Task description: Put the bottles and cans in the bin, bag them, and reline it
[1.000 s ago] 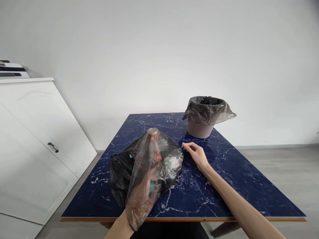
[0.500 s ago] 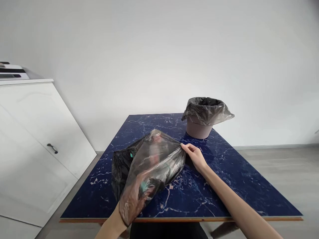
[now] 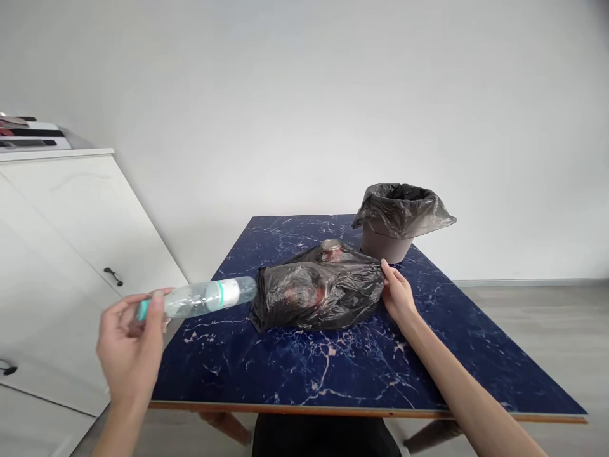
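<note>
My left hand (image 3: 130,339) grips a clear plastic bottle (image 3: 193,298) by its turquoise cap, left of the table's middle. The bottle lies level in the air, with its base at the mouth of a black garbage bag (image 3: 352,292). My right hand (image 3: 398,292) pinches the bag's right end between thumb and fingers. Through the thin film show a jar-like thing with a round metallic lid (image 3: 332,244) and something reddish; their exact kind cannot be made out.
A pinkish-grey bin (image 3: 380,244) with a black liner (image 3: 404,212) folded over its rim stands at the table's back right. The blue marble-patterned table (image 3: 295,374) has a wooden front edge. To the left is a white cabinet (image 3: 71,254) with dark handles.
My left hand has come out of the bag to the left, holding the bottle. The bag has sunk flatter onto the table. My right hand still holds its end, slightly farther right.
</note>
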`<action>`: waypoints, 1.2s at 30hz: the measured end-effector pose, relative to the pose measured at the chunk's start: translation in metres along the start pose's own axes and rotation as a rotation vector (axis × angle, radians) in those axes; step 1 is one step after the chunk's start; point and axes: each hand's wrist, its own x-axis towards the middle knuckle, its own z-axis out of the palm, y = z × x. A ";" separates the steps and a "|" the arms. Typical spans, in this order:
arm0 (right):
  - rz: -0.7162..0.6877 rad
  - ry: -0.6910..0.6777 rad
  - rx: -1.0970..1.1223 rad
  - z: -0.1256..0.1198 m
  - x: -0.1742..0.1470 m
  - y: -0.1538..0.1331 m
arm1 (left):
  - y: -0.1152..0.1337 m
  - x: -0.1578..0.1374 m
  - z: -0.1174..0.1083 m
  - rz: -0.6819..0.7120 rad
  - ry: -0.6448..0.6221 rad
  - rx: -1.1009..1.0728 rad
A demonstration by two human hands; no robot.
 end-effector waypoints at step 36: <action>0.019 -0.033 -0.118 0.004 0.001 0.005 | -0.110 0.067 0.129 -0.098 -0.482 0.527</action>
